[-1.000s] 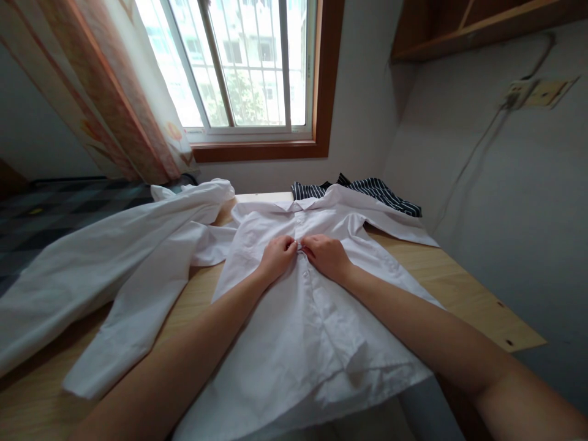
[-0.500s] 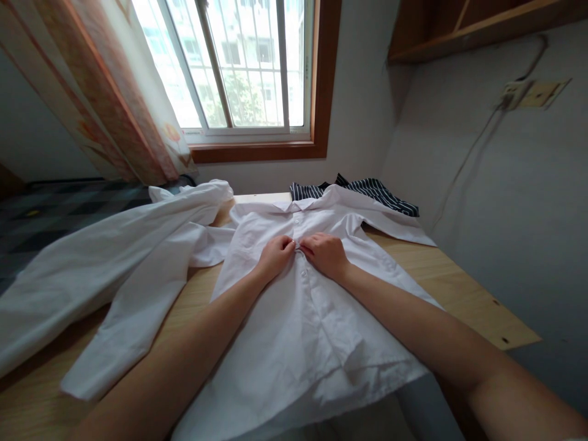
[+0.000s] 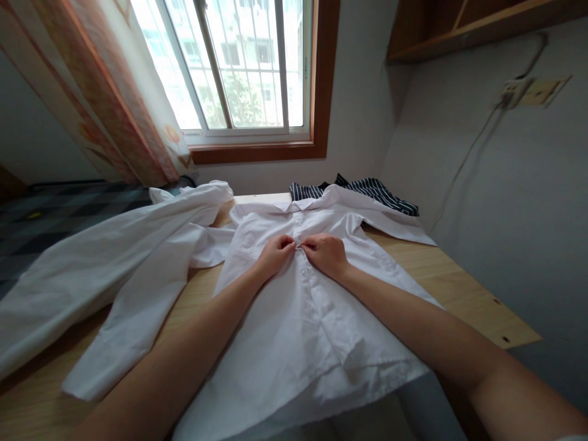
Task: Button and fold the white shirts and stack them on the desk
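Note:
A white button-up shirt (image 3: 271, 331) lies front side up on the wooden table (image 3: 463, 300), its collar toward the window and its hem hanging over the near edge. On the button strip at mid-chest, my left hand (image 3: 278, 250) pinches the fabric from the left. Facing it, my right hand (image 3: 326, 252) is closed on the strip's other side, fingertips nearly meeting the left ones. Any button between the fingers is too small to make out. Just below the hands a small button (image 3: 304, 271) shows on the strip.
Another white garment (image 3: 92, 263) is spread over the table's left side. Behind the shirt's shoulder lies a black-and-white striped cloth (image 3: 381, 195). A dark checked surface (image 3: 87, 205) borders the table at left, and a cable (image 3: 468, 156) runs down the right wall.
Both hands stay at the same spot on the button strip. The right fingers have shifted very slightly; the shirt lies as before.

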Demonstrator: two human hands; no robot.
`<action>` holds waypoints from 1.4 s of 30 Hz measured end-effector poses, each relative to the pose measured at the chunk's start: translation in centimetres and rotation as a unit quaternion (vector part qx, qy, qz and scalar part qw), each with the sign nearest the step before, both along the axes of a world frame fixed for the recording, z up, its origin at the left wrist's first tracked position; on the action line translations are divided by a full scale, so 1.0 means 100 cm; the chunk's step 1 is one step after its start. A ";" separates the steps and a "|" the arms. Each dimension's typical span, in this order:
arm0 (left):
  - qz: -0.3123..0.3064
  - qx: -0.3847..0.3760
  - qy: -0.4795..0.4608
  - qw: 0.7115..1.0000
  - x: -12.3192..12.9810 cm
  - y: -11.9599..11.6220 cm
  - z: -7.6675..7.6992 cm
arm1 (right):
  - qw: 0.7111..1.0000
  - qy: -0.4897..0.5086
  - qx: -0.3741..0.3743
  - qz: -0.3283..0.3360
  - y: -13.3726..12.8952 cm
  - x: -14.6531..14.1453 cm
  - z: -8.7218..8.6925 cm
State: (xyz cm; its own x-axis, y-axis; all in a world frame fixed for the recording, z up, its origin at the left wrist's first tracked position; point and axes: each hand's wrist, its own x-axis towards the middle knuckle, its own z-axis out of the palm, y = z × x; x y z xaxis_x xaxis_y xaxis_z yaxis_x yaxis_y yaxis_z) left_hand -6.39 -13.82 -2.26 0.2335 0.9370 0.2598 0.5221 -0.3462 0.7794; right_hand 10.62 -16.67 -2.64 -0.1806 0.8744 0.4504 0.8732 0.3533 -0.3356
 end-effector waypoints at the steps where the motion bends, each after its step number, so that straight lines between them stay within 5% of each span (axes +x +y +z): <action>1: -0.001 0.000 -0.002 1.000 0.000 0.000 0.000 | 1.000 -0.008 -0.002 -0.001 -0.001 0.000 0.001; 16: 0.015 0.036 0.019 0.999 0.000 -0.006 -0.002 | 0.995 -0.011 -0.020 0.096 0.005 0.002 0.003; 27: -0.008 0.084 0.127 0.988 0.002 -0.007 -0.005 | 0.995 -0.005 -0.046 0.091 0.019 0.003 -0.005; 37: 0.044 0.135 0.259 0.956 0.008 -0.013 0.000 | 0.989 0.047 -0.081 0.110 0.029 0.006 -0.009; 42: 0.050 0.136 0.216 0.966 0.005 -0.014 0.003 | 0.993 0.069 -0.077 0.052 0.025 0.005 -0.009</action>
